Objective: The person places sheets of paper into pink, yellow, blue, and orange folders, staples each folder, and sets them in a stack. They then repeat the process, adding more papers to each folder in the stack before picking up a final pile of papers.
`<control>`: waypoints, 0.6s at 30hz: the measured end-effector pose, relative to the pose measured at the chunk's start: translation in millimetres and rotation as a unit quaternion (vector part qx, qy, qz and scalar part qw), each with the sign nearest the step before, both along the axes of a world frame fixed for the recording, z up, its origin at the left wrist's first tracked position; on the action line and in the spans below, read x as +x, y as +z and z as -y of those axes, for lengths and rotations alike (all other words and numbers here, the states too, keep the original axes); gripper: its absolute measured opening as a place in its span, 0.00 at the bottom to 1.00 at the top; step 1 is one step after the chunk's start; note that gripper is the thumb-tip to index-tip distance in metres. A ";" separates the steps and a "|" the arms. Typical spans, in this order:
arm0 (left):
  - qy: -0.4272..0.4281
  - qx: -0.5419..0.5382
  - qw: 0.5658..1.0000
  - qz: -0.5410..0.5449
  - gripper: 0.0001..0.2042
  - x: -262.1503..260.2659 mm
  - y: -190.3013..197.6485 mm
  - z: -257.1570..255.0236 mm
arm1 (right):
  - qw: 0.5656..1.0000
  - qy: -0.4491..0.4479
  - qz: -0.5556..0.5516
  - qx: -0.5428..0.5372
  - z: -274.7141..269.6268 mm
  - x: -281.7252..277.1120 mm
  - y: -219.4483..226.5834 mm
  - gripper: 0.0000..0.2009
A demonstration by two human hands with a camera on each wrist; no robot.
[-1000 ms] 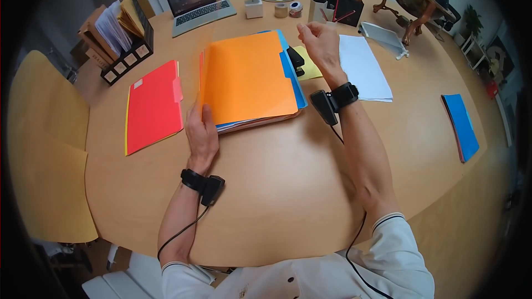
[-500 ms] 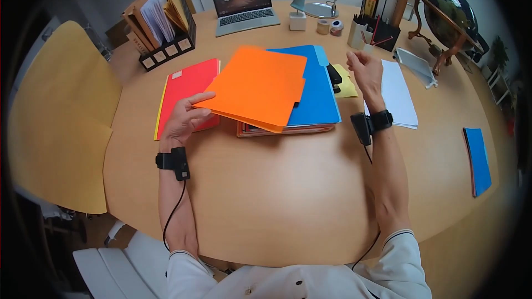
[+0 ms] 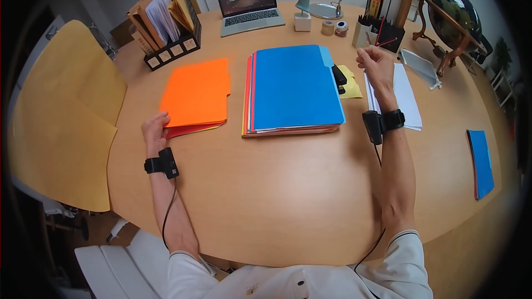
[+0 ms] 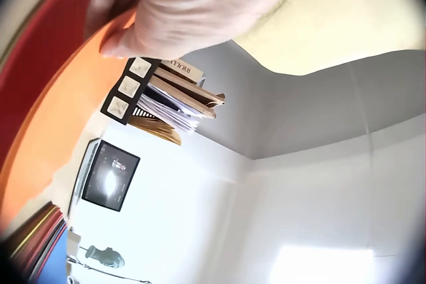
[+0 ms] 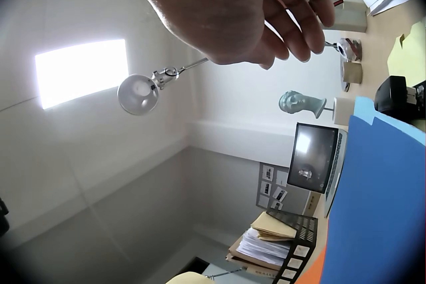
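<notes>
My left hand (image 3: 154, 130) pinches an orange folder (image 3: 195, 97) by its near left corner. That folder lies over a red folder (image 3: 191, 129), whose near edge shows beneath it. In the left wrist view the thumb and fingers are on either side of the orange folder (image 4: 73, 104). A stack of folders with a blue folder (image 3: 295, 88) on top lies to the right of it, at the middle of the table. My right hand (image 3: 378, 71) hovers over the white paper (image 3: 407, 97) with its fingers loosely curled, holding nothing.
Behind the folders stand a file rack (image 3: 172, 50), a laptop (image 3: 249, 19), a bust (image 3: 302, 0), tape rolls (image 3: 328, 27) and a pen holder (image 3: 363, 30). A black stapler-like object (image 3: 338, 79) is beside the stack. A globe (image 3: 451, 16) and more blue folders (image 3: 481, 163) are at right.
My left hand has carried the orange folder leftward off the stack and over the red folder, uncovering the blue one. The right hand stays raised over the paper; the head view has shifted.
</notes>
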State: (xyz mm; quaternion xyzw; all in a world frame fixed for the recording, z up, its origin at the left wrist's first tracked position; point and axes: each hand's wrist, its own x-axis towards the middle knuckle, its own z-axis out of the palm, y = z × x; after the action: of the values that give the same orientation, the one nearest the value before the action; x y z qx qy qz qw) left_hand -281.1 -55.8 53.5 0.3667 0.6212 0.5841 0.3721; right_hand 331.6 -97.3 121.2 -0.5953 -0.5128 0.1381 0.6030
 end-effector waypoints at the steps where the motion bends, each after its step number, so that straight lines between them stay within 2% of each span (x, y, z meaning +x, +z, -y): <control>1: 0.001 0.000 1.000 0.000 0.15 -1.6 -4.2 -0.7 | 1.000 -0.004 0.005 -0.006 1.2 -1.3 -0.1 0.16; 4: -0.006 0.007 1.000 -0.028 0.15 -15.4 -18.2 -6.1 | 1.000 -0.001 0.018 -0.006 0.4 -3.9 0.9 0.16; 6: 0.068 -0.007 0.962 -0.264 0.13 -11.0 -26.2 -13.1 | 1.000 -0.002 0.031 0.002 1.0 -2.5 2.7 0.16; 7: 0.048 -0.011 0.964 -0.263 0.13 3.2 -32.1 -19.2 | 1.000 -0.007 0.028 0.007 0.3 -2.5 4.1 0.16; 9: -0.018 0.066 0.951 -0.301 0.12 45.7 -10.5 -14.1 | 1.000 -0.014 -0.002 0.015 3.4 -8.8 11.1 0.16; 12: -0.088 0.190 0.913 -0.350 0.10 101.7 46.4 7.2 | 0.995 -0.005 -0.084 0.050 0.9 -22.5 25.3 0.16; 14: -0.263 0.188 0.908 -0.265 0.12 163.8 67.3 33.4 | 0.994 -0.012 -0.095 0.056 -4.2 -31.4 36.2 0.14; 15: -0.376 0.149 0.879 -0.252 0.14 192.6 75.5 49.0 | 0.988 -0.010 -0.135 0.069 -6.7 -37.2 42.0 0.13; 16: -0.501 0.130 0.834 -0.193 0.17 227.6 88.0 71.9 | 0.981 -0.007 -0.175 0.081 -8.8 -42.8 48.3 0.12; 17: -0.578 0.103 0.795 -0.154 0.19 254.9 78.1 83.2 | 0.983 -0.004 -0.174 0.049 -10.4 -46.9 55.7 0.09; 18: -0.628 0.033 0.773 -0.080 0.21 282.6 69.2 102.4 | 0.983 -0.004 -0.174 0.049 -13.8 -52.1 60.7 0.09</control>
State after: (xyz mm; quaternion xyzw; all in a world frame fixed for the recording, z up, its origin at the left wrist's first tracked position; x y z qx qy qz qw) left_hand 1.5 -158.2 122.7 0.7329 0.2606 0.2091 0.5926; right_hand 279.4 -83.5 181.9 -0.5339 -0.4038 0.2118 0.7120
